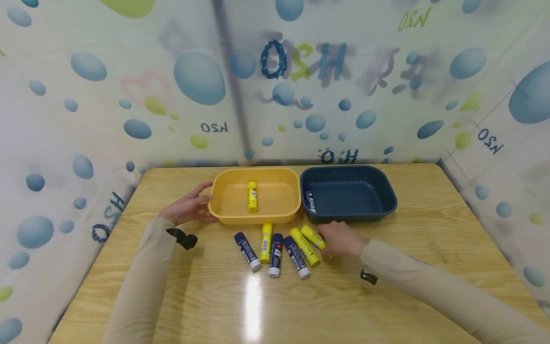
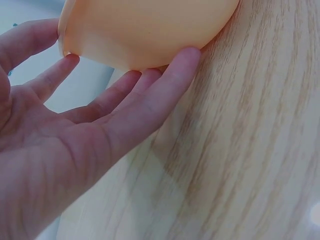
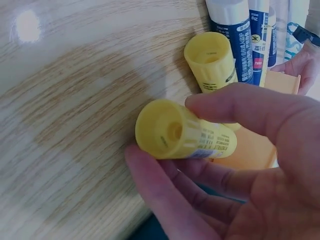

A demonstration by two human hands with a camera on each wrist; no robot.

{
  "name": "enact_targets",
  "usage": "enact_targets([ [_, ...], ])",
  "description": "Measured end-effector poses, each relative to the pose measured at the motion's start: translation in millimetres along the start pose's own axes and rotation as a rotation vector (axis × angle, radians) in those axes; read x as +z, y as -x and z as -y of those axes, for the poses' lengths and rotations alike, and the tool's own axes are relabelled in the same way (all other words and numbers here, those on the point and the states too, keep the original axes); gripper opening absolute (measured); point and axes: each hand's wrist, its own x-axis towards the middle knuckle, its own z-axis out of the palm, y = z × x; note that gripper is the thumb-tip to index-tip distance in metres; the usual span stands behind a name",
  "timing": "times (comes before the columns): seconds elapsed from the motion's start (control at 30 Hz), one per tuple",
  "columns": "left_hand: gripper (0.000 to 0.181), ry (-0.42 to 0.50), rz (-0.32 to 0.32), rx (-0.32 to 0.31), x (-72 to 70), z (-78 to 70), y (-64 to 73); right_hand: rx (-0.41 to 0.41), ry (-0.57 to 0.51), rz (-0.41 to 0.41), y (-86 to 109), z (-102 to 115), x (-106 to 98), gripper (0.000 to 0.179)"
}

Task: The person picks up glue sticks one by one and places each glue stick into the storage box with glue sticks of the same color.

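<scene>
In the head view, my right hand (image 1: 342, 239) is at the right end of a loose row of glue sticks. It pinches a yellow glue stick (image 3: 192, 132) between thumb and fingers, low over the table. Another yellow glue stick (image 1: 304, 246) lies right beside it. My left hand (image 1: 189, 207) touches the left end of the yellow-orange bin (image 1: 223, 217) with extended fingertips; the left wrist view shows them against its outer wall. Inside that bin lies one yellow glue stick (image 1: 252, 197). A navy glue stick (image 1: 309, 198) leans along the left wall of the dark blue bin (image 1: 350, 217).
Three navy glue sticks with white ends, a left one (image 1: 248, 252), a middle one (image 1: 276, 255) and a right one (image 1: 296, 257), lie before the bins. Among them is a yellow glue stick (image 1: 266, 242). A patterned curtain (image 1: 275, 110) hangs behind the wooden table (image 1: 206, 306).
</scene>
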Motion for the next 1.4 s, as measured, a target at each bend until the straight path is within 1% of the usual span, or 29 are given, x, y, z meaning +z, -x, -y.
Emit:
enact_targets([
  [0.27, 0.066, 0.003, -0.003, 0.001, 0.6, -0.9, -0.2, -0.023, 0.000, -0.023, 4.7, 2.4, -6.7, 0.032],
  [0.57, 0.067, 0.019, -0.005, -0.005, 0.2, -0.7, 0.7, -0.020, 0.057, -0.015, 8.3, 15.1, -21.1, 0.035],
  [0.87, 0.066, 0.015, 0.004, 0.006, 0.4, 0.3, 0.5, -0.031, 0.019, 0.000, 8.8, 24.3, -33.9, 0.033],
  [1.03, 0.067, 0.018, 0.009, 0.005, 0.6, 0.4, 0.4, -0.042, 0.011, -0.007, 7.5, 28.9, -38.3, 0.036],
  [1.23, 0.068, 0.022, 0.035, 0.011, -0.3, 0.4, 0.8, -0.052, -0.005, -0.024, 3.3, 36.0, -43.1, 0.034],
  [1.4, 0.067, 0.033, 0.018, 0.002, -0.5, 0.3, 0.0, -0.050, -0.035, -0.033, -4.2, 42.7, -50.4, 0.033],
])
